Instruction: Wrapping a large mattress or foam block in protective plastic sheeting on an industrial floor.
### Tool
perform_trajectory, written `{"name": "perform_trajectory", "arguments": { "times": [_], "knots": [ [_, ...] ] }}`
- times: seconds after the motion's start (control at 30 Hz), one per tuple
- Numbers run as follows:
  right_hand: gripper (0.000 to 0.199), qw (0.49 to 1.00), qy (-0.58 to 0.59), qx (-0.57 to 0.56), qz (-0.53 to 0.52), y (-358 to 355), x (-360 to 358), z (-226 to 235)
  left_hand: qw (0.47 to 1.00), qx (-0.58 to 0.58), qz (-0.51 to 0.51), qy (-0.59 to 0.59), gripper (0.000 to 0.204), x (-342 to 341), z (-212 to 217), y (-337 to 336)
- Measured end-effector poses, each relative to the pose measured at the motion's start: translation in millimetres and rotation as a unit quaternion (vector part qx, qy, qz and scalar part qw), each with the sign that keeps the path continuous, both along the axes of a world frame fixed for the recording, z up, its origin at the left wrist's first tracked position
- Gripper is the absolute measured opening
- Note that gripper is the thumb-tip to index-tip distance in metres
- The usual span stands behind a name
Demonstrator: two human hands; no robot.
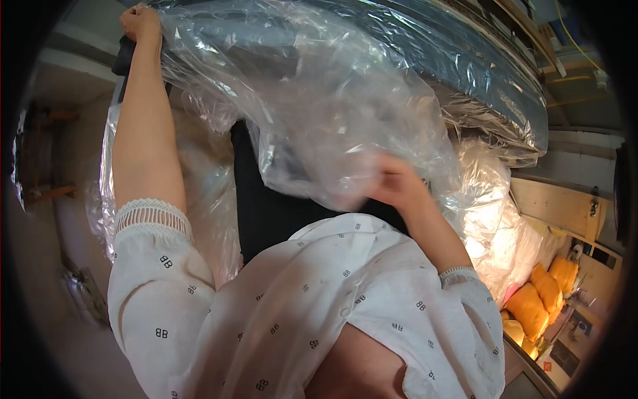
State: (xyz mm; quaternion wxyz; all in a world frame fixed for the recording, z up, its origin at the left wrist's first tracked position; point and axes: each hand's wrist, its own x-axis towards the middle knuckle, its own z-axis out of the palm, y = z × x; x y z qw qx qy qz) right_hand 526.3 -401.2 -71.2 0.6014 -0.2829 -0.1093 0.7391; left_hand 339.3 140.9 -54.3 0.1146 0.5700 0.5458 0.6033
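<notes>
Left hand (140, 23) grip fisted on clear plastic sheet (319, 100); right hand (393, 183) grip blurred, cannot tell.

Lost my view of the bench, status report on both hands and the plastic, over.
Left hand raised, fist closed on clear plastic sheet. Right hand gripping its lower edge, blurred. Sheet drapes over dark upright object, hiding most of it.

Clear plastic sheeting (312, 86) drapes over what seems a dark seat (266, 199).

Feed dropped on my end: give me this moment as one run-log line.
left hand: raised, gripping clear crinkled plastic sheet edge | right hand: at sheet's lower fold, blurred | under sheet: upright black padded panel
</notes>
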Motion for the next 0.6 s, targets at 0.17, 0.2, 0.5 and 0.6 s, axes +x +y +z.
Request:
{"name": "perform_trajectory", "arguments": {
  "times": [0.17,0.2,0.5,0.6],
  "knots": [
    [0.024,0.866,0.125,0.392,-0.285,-91,139,98,0.992,-0.044,-0.059,0.099,0.027,-2,-11,15],
    [0.024,0.865,0.116,0.393,-0.288,-104,146,103,0.993,-0.045,-0.066,0.092,0.027,-1,-12,10],
    [0.041,0.870,-0.448,-0.175,0.108,-79,6,6,0.996,-0.050,-0.007,0.070,0.027,16,18,-25],
    [0.044,0.813,-0.563,-0.138,0.056,-34,-8,-70,0.999,-0.039,-0.019,0.033,0.026,23,9,-17]
  ]
}}
